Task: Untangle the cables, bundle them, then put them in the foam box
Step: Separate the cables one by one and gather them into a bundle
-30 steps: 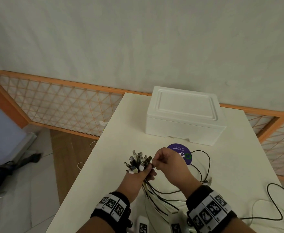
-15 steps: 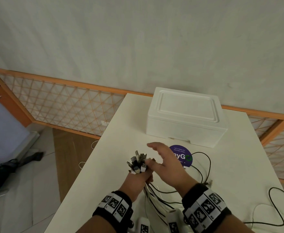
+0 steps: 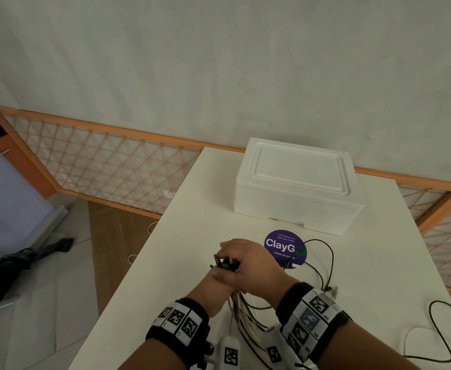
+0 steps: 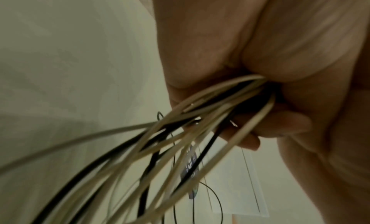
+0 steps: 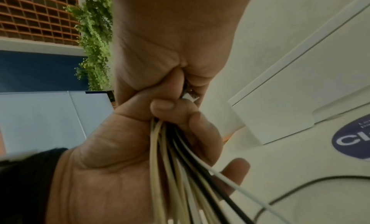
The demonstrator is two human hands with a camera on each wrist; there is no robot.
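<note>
gripping the cables (image 3: pixel 241 303) just below their plugs (image 3: pixel 223 263), the left hand (image 3: pixel 213 285) is clenched around the bunch above the table (image 3: pixel 192 236). the right hand (image 3: pixel 251 265) is laid over the plug ends; its fingers appear curled onto them, though the contact is partly hidden. beige and black strands are fanned out below the fist. the foam box (image 3: pixel 296 185) is set well apart, lid closed, behind a purple sticker (image 3: pixel 284 248).

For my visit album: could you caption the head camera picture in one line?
Both hands, left hand and right hand, clasp a bunch of cables over a white table, closed foam box behind.
</note>
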